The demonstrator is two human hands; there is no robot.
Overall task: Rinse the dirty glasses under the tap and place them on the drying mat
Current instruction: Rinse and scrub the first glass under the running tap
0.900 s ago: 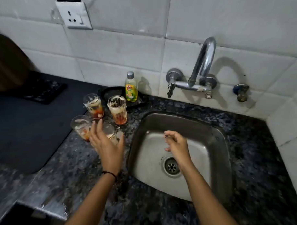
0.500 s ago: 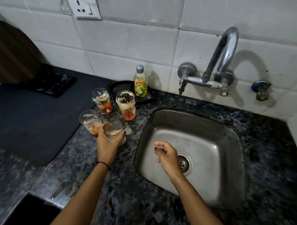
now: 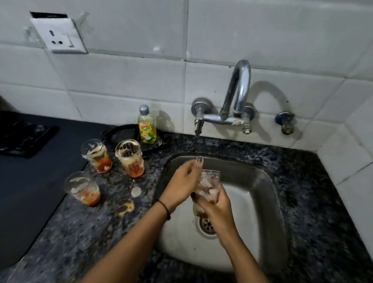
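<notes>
Over the steel sink (image 3: 261, 207), both hands meet on one dirty glass (image 3: 208, 182), which is held tilted above the drain (image 3: 208, 225) and in front of the wall tap (image 3: 238, 90). The right hand (image 3: 216, 208) has its grip wrapped round the lower half of the glass, fingers curled about the base, where white film and a brownish residue show through. The left hand (image 3: 180, 187), a dark band on its wrist, lies against the upper left side of the glass, with one fingertip raised past the rim; whether its grip closes on the glass I cannot tell.

On the speckled dark counter (image 3: 316, 198) left of the sink, three more dirty glasses stand upright and apart from one another: a rear left glass (image 3: 97, 156), a rear right glass (image 3: 130, 158) just beside it, and a near glass (image 3: 82, 188) closer to the person. All three carry white streaks and orange-red dregs. A wet ring of residue (image 3: 125, 206) marks the counter between the near glass and the sink. The dark drying mat (image 3: 21, 178) covers the counter further left, its edge near the glasses. A yellow soap bottle (image 3: 147, 128) stands on a black dish (image 3: 120, 134) against the tiled wall.
</notes>
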